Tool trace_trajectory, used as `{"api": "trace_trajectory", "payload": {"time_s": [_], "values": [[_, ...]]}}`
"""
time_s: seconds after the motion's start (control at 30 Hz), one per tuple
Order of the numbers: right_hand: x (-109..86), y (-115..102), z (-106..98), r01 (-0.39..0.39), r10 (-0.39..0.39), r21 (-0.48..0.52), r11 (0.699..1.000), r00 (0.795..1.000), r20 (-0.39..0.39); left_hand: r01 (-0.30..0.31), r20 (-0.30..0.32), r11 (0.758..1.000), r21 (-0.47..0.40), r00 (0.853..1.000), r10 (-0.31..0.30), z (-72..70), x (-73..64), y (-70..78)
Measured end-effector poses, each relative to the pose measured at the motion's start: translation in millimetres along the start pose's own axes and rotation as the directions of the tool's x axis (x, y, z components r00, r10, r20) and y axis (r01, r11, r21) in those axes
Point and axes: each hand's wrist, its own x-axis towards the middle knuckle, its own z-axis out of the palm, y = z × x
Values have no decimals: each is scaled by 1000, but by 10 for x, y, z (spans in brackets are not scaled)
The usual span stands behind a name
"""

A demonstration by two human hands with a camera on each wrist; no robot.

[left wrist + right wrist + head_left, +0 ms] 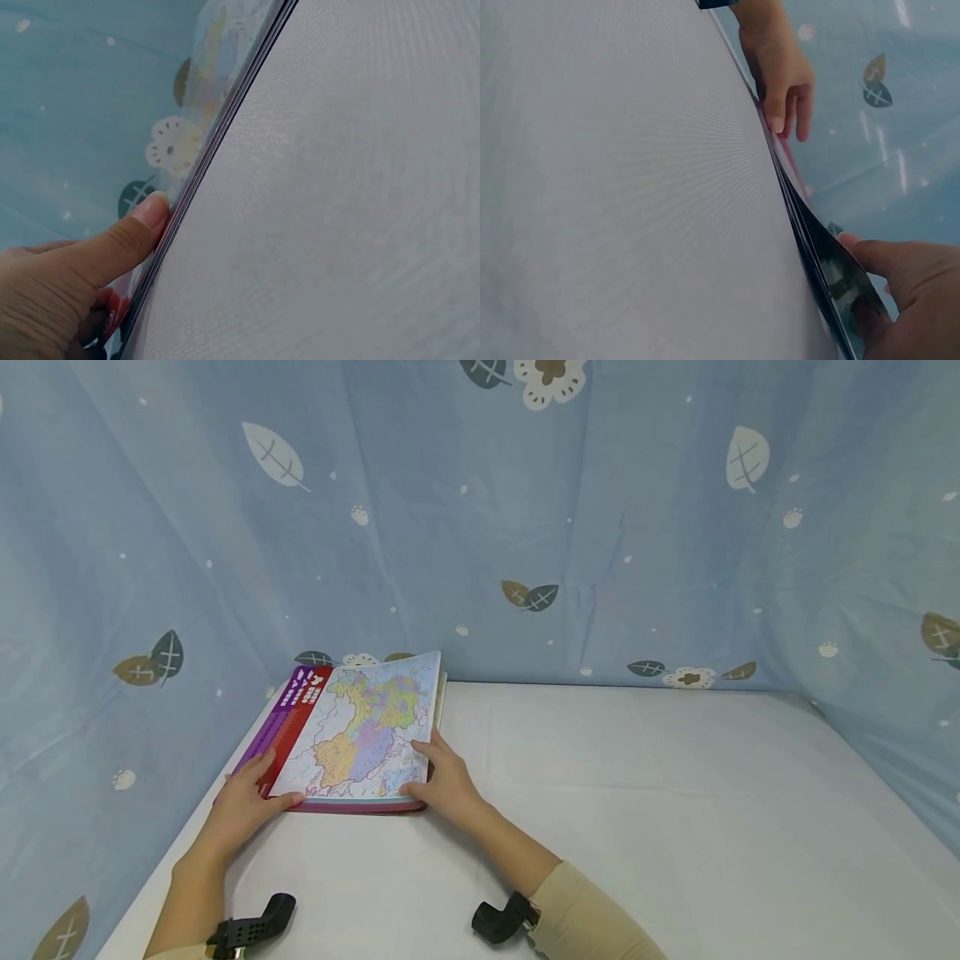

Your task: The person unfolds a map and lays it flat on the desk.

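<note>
A stack of flat, glossy maps (367,735) lies at the table's left side, a coloured map printed on the top one and red and purple bands along its left. My left hand (243,806) rests on the lower left corner, thumb on the front edge and fingers spread over the bands. At the right edge, my right hand (450,781) pinches the top map. The right wrist view shows that map's dark underside (840,262) bent up from the layers below, the right thumb (870,251) above and fingers partly hidden beneath.
The white-covered table (637,802) extends to the right of the maps. Blue patterned cloth (525,510) hangs behind and along both sides, close to the stack's far left corner. Each wrist wears a black camera mount (255,928).
</note>
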Motion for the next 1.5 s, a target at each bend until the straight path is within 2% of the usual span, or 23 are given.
{"api": "trace_trajectory", "payload": {"time_s": [0.07,0.2,0.33,0.43,0.53,0.63,0.73,0.83,1.0,1.13,1.27,1.37,1.5], "values": [[3,-3,-1,-4,5,34,999,1000,-15,10,1,1000,-3,1000,-10,-1,-3,4],[21,23,16,-40,46,199,979,999,-26,37,-23,999,-31,999,-37,3,-1,1],[43,84,39,-111,125,381,918,992,-12,67,-61,995,-79,996,-72,11,-5,10],[56,126,47,-156,166,465,871,986,20,79,-71,991,-111,994,-87,6,-16,21],[53,149,49,-164,161,465,870,986,46,77,-74,988,-134,993,-87,-4,-27,33],[41,158,49,-132,126,392,910,991,41,89,-56,982,-169,993,-100,-13,-27,36],[30,168,56,-99,101,320,942,995,12,139,-20,964,-225,989,-147,-16,-17,30],[24,179,64,-91,99,284,955,995,-11,189,15,946,-265,981,-192,-18,-2,22],[32,182,61,-112,121,331,937,993,-8,205,74,932,-301,979,-191,-31,7,27],[39,171,61,-144,136,391,909,990,48,206,137,914,-349,976,-168,-37,-28,22],[41,164,58,-173,149,386,906,985,91,203,167,897,-394,975,-147,-30,-48,13],[35,170,35,-195,168,400,895,980,102,195,172,876,-440,976,-131,-8,-47,17],[27,182,2,-219,187,474,853,976,115,188,179,835,-517,978,-109,11,-43,28]]}}
